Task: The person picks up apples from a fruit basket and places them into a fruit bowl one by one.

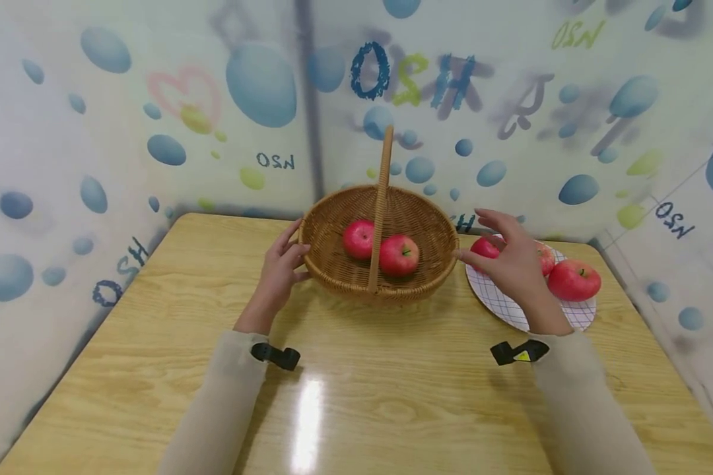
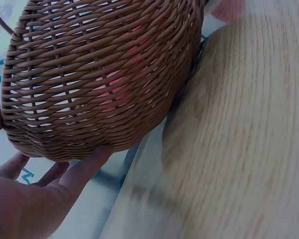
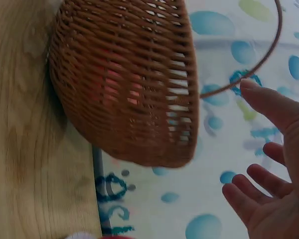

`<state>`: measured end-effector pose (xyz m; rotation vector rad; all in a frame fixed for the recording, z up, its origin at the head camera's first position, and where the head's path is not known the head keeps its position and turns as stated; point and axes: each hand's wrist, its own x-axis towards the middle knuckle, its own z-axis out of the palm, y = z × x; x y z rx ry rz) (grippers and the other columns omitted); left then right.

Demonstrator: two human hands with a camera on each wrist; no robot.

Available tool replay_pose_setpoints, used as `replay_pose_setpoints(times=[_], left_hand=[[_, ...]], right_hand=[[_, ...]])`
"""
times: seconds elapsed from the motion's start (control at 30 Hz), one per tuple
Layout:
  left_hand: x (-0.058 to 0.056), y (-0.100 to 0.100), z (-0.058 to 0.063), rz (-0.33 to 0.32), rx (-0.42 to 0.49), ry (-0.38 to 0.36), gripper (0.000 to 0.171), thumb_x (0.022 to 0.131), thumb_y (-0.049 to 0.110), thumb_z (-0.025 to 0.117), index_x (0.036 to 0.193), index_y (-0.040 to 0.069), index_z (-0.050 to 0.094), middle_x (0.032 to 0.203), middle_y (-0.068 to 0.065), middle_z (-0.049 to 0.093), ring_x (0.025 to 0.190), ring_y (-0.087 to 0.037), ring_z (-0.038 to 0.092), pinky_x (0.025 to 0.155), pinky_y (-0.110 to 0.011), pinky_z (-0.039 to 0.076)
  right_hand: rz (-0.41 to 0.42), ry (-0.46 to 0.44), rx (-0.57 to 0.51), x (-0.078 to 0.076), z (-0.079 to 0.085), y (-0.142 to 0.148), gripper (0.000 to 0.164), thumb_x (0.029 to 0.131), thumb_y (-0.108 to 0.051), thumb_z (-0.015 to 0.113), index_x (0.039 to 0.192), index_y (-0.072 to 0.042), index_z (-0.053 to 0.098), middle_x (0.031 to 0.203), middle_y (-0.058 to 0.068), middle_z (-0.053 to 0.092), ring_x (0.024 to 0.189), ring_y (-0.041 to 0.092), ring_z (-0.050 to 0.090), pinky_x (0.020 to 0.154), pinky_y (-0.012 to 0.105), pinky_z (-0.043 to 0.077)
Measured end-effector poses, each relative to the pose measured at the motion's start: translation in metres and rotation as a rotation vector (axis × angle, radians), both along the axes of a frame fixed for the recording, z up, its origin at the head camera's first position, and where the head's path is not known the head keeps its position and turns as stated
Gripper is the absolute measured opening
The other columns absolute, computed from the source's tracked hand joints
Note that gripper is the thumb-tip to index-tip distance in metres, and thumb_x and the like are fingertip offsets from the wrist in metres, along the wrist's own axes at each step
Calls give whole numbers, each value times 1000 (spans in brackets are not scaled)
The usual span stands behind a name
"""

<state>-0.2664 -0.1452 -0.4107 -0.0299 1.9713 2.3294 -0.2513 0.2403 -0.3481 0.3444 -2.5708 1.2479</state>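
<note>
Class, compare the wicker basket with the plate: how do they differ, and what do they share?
The basket is brown and woven; the plate is white with a grid of dark lines. The basket has deep sides and an arched handle; the plate lies low, with no handle in view. The basket holds two apples; the plate shows at least three, partly behind the right hand. Both carry red apples.
</note>
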Motion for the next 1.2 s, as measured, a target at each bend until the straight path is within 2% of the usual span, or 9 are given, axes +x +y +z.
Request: replay_pose_setpoints(times=[0.1,0.2,0.27,0.43,0.6,0.83,0.97,1.2], left_hand=[[0,0,-2,4,-1,-11,63,103,16,48,161,31,28,159,-17,38,141,-40,48,102,-58,50],[1,-1,-3,10,-7,-10,63,102,16,48,161,31,29,159,-17,38,141,-40,47,103,-60,48],[2,0,-3,10,-11,0,64,102,17,49,161,31,29,159,-18,38,141,-41,47,102,-59,49],[3,3,-3,3,-8,33,66,99,21,53,160,30,31,157,-24,37,140,-45,47,98,-53,55],[2,5,-2,5,11,30,67,98,20,53,160,29,30,157,-23,37,140,-45,47,100,-58,52],[-2,4,1,-3,21,8,64,101,15,48,161,30,29,158,-20,38,141,-41,47,105,-60,47],[0,3,3,4,13,5,64,102,15,49,160,31,30,158,-19,38,141,-41,48,104,-60,48],[0,2,0,10,5,13,65,101,15,49,161,31,29,158,-19,38,141,-41,47,103,-59,49]], right_hand=[[88,24,23,-7,-1,-16,77,80,-17,87,147,-9,51,147,16,50,137,35,51,107,50,48],[168,40,71,-16,-4,-32,78,78,-15,88,145,-3,51,145,20,51,135,38,51,106,54,49],[196,19,114,-22,-5,-41,77,79,-17,88,145,-2,51,145,21,51,133,39,52,105,55,50],[191,-41,278,-32,-9,-58,78,81,-29,86,146,-5,50,148,19,51,132,39,52,105,56,50],[212,-63,376,-38,-7,-69,81,80,-33,86,147,-5,50,149,18,51,139,37,46,114,55,42],[243,-165,550,-50,-2,-83,83,81,-37,84,147,-3,49,137,20,57,118,33,58,101,50,51],[268,-213,573,-57,-2,-91,80,81,-36,84,146,-3,51,130,17,61,115,30,56,100,47,51],[300,-279,557,-65,-3,-99,77,83,-33,83,147,-3,51,129,17,66,113,30,60,99,46,52]])
